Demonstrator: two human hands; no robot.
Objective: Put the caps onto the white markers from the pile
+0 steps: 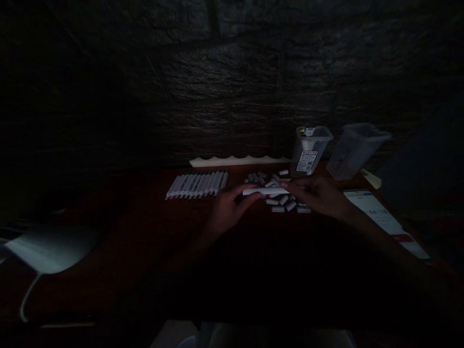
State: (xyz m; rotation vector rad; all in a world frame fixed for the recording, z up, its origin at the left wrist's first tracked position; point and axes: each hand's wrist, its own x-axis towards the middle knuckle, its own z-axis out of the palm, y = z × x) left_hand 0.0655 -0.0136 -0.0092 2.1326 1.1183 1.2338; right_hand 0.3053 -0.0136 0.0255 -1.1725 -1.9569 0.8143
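On the near side, the table (145, 232) lies bare. The left hand (228, 209) and right hand (319, 195) pinch a white marker (266, 191) by its ends over loose caps (284, 204). A phone (384, 220) crowds the right, a marker row (197, 185) the left, and two tubs (310, 150) stand behind.

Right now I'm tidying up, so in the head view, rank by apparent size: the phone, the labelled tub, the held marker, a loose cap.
1. phone, though it lies nearer the camera, so its lead over the tub is unsure
2. labelled tub
3. held marker
4. loose cap
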